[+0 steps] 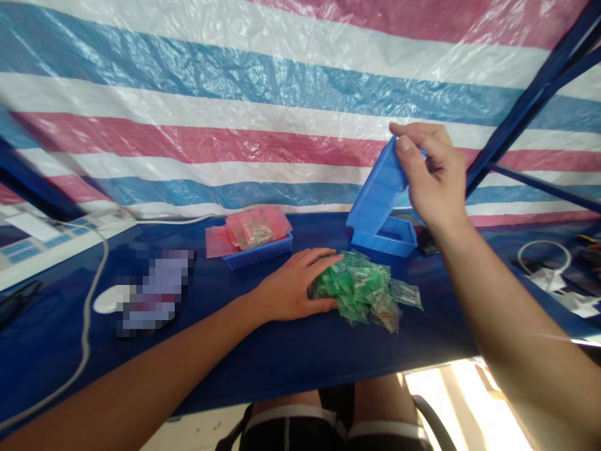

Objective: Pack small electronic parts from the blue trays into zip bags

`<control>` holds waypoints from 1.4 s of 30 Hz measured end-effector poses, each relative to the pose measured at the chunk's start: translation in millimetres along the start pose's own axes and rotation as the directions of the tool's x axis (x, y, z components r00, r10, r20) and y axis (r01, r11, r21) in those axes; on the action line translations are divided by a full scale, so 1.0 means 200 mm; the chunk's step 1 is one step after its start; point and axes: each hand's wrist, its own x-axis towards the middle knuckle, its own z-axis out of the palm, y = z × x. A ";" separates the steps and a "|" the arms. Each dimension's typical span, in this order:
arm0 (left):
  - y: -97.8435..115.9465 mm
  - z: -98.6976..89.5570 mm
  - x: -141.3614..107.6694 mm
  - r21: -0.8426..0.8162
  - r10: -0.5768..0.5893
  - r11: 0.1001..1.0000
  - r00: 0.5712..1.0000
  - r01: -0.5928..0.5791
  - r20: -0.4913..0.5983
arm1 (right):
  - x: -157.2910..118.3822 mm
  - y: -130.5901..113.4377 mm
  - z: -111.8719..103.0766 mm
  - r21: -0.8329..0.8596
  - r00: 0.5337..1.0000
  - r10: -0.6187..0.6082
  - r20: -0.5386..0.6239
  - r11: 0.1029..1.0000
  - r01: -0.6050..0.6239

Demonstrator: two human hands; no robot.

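Behind the left hand (pixel 293 287), some green packets (pixel 360 285) are partly hidden.

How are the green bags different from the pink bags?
The green bags lie in a messy heap on the table, but the pink bags rest on top of a blue box. The left hand touches the green bags; no hand touches the pink bags. Both look like thin, shiny plastic.

Smooth plastic bin (pixel 377 191), thin glossy plastic packets (pixel 359 285), shiny wrinkled sheeting (pixel 282 81)
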 end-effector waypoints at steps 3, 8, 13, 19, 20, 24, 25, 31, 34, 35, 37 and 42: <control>0.00 0.00 0.00 -0.008 0.004 1.000 1.000 -0.004 0.005 | -0.05 0.10 0.15 0.002 0.999 -0.003 -0.041 1.000 0.003; 0.00 0.00 0.00 -0.002 0.007 1.000 1.000 -0.007 0.009 | -0.07 0.17 0.32 -0.011 0.999 0.015 -0.032 1.000 -0.015; 0.00 0.00 0.00 -0.002 0.014 1.000 1.000 -0.014 -0.002 | -0.12 0.17 0.41 -0.059 1.000 -0.009 0.016 0.998 0.010; 0.01 0.00 0.01 0.007 0.009 1.000 1.000 -0.009 0.003 | -0.24 0.16 0.43 -0.064 0.970 0.012 0.242 0.998 0.003; 0.01 0.00 0.01 0.006 0.010 1.000 1.000 -0.010 0.000 | -0.24 0.16 0.41 -0.057 0.961 -0.001 0.277 0.998 0.017; 0.01 0.00 0.01 0.004 0.014 1.000 1.000 -0.014 0.002 | -0.25 0.19 0.32 0.013 0.897 -0.074 0.436 0.997 0.075; 0.01 0.00 0.01 0.005 0.014 1.000 1.000 -0.014 0.005 | -0.25 0.21 0.30 0.029 0.879 -0.090 0.468 0.996 0.086; 0.00 0.00 0.01 0.014 0.012 1.000 1.000 -0.012 0.014 | -0.26 0.29 0.25 0.037 0.847 -0.122 0.518 0.992 0.120; -0.01 0.01 0.01 0.011 0.017 1.000 1.000 -0.017 0.004 | -0.27 0.28 0.27 -0.014 0.818 -0.107 0.565 0.990 0.140; -0.01 0.01 0.01 0.009 0.018 1.000 1.000 -0.018 0.000 | -0.28 0.28 0.28 -0.032 0.794 -0.100 0.600 0.988 0.148; -0.01 0.01 0.01 0.007 0.019 1.000 1.000 -0.019 -0.005 | -0.29 0.27 0.28 -0.071 0.740 -0.081 0.667 0.983 0.172; 0.00 0.00 0.01 0.003 0.018 1.000 1.000 -0.018 -0.010 | -0.33 0.27 0.28 -0.119 0.689 -0.067 0.721 0.969 0.218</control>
